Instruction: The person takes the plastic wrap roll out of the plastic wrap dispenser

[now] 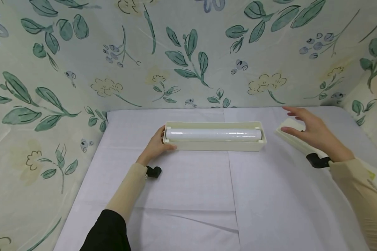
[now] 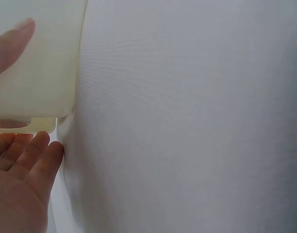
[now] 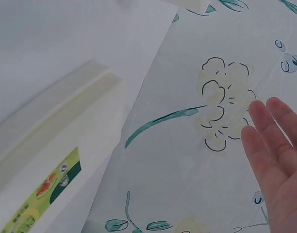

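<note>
A long cream box without its cover lies on the white cloth, a shiny white roll, apparently of plastic film, set lengthwise inside. My left hand holds the box by its left end. The left wrist view has the thumb on the front wall and the fingers at the end. Over to the right, my right hand is above a long cream piece, perhaps the lid, with fingers and thumb spread apart. In the right wrist view this piece bears a green and yellow label.
White cloth with fold lines covers the table under both pieces. Leaf-and-flower patterned fabric rises behind the table and along its sides. A dark wrist mount is on the right wrist, another on the left.
</note>
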The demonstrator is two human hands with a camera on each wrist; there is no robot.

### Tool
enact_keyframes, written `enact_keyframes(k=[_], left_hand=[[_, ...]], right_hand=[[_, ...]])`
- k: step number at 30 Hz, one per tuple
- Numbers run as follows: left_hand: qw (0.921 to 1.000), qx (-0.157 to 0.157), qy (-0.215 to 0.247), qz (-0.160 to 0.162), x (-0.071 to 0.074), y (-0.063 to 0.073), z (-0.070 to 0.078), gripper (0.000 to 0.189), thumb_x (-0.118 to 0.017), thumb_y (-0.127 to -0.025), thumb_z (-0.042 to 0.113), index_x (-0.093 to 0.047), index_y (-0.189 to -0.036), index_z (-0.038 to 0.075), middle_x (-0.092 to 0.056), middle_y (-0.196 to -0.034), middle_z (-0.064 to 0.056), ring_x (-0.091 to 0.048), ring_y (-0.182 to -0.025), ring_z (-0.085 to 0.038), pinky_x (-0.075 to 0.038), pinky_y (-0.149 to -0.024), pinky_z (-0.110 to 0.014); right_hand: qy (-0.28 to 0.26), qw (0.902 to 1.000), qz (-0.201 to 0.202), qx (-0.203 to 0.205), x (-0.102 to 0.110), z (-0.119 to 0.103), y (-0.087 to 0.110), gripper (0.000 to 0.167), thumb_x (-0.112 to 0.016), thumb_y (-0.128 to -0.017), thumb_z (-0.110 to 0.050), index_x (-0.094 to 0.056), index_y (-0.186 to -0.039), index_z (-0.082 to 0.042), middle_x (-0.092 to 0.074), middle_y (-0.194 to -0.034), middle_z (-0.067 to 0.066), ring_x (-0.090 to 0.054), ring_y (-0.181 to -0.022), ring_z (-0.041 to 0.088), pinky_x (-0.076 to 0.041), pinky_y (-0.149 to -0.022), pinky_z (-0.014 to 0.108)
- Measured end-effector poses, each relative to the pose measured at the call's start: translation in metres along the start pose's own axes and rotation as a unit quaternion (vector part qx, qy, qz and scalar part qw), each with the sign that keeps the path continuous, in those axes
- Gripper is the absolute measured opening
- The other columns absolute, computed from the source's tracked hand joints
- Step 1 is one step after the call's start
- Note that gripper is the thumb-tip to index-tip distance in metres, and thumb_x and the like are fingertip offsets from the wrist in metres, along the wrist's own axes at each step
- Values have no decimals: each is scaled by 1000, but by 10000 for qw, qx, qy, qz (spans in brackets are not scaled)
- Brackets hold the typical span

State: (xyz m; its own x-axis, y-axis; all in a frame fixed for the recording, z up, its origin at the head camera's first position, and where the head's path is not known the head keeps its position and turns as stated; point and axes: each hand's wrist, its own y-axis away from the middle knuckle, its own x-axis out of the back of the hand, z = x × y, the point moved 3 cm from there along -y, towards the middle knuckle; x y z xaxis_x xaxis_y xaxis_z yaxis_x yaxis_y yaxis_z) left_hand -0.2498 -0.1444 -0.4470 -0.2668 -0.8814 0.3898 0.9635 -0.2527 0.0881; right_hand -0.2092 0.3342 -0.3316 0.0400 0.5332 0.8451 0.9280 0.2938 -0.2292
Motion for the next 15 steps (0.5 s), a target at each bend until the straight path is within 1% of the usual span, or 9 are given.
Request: enact_keyframes(k=[4, 15], left_hand=[[10000, -20, 12, -7, 0, 1, 1, 104, -83, -73, 8, -15, -153, 7, -33, -148, -16, -38, -131, -33, -38, -103, -44], [10000, 21, 33, 19, 0, 1, 1, 104, -83, -72, 9, -16, -152, 8, -33, -148, -14, -37, -131, -31, -37, -103, -43]], right_hand=[[-101, 9999, 32, 101, -3, -6, -6, 71, -74, -84, -16, -39, -145, -8, -45, -136, 24, -45, -115, 44, -38, -90, 59], [-242, 9996, -70, 111, -11, -17, -16, 69, -74, -86, -18, -39, -145, -9, -45, -137, 22, -45, -115, 43, -37, -91, 60]])
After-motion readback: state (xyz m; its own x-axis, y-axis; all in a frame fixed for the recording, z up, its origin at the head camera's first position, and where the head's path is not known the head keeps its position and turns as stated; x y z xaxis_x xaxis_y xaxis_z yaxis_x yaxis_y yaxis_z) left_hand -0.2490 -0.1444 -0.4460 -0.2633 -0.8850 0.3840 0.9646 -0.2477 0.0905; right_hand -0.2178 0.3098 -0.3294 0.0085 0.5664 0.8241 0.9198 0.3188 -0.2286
